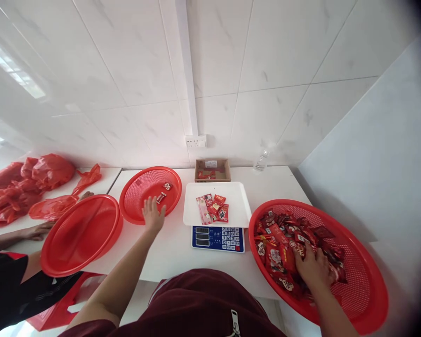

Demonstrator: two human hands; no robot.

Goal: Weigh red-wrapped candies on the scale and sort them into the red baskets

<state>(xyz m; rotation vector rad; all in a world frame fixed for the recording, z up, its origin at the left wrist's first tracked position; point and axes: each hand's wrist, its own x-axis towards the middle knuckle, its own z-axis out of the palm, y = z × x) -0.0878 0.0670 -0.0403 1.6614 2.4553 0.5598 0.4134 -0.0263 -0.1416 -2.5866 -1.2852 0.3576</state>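
My left hand (153, 216) is over the near rim of a red mesh basket (135, 194), its fingers apart and nothing in them. Inside that basket lie a small wrapped snack (160, 198) just beyond my fingertips and another packet (167, 186). On the right, my right hand (315, 269) rests on a heap of red snack packets (279, 255) in a large tilted red basket (366, 281). Its fingers are spread over the packets and I see none gripped. Between the hands, several packets (215, 209) lie on the white tray (238, 194) of a digital scale (217, 239).
Behind the scale stands a cardboard box (212, 164) with a few red packets; a clear plastic bottle (261, 160) is to its right. At left, another person's hand (40, 230) is beside a red basket (82, 234) and filled red plastic bags (52, 172).
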